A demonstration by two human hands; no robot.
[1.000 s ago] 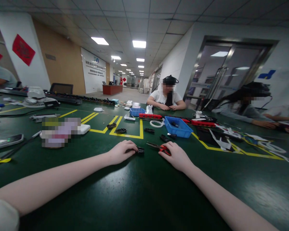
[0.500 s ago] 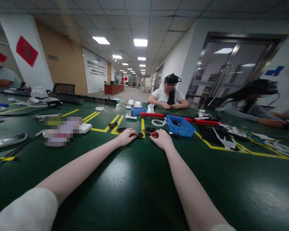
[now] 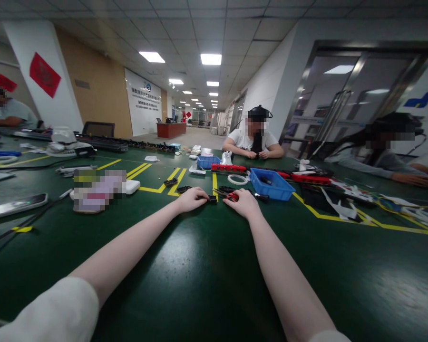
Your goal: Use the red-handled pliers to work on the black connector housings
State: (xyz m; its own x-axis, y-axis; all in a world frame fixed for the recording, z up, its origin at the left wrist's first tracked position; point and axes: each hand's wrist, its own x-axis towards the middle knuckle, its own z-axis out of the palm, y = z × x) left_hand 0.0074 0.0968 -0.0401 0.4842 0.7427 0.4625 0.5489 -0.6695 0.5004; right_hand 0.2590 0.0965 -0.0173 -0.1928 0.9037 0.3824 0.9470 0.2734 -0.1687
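Observation:
My left hand [image 3: 192, 199] is closed, its fingertips pinching a small black part [image 3: 213, 198] low over the green table. The part is too small to make out in detail. Facing it, my right hand [image 3: 246, 203] is wrapped round red-handled pliers [image 3: 231, 196]. The dark jaws point left and lie just above and beside the black part; whether they touch it I cannot tell. More dark parts lie beyond my left hand, among them a black piece [image 3: 170, 182] on the yellow tape. Behind my right hand lies a black-handled item [image 3: 262, 196], partly hidden.
A blue bin [image 3: 276, 191] stands right of my right hand, with a white ring [image 3: 237, 179] beside it. Red strips [image 3: 228, 167] lie farther back. At left are a phone [image 3: 17, 205] and cables. A co-worker [image 3: 251, 140] sits across the table.
The whole view has shifted slightly to the right. Both hands keep nearly the same pose, the left still on the black part and the right still on the pliers.

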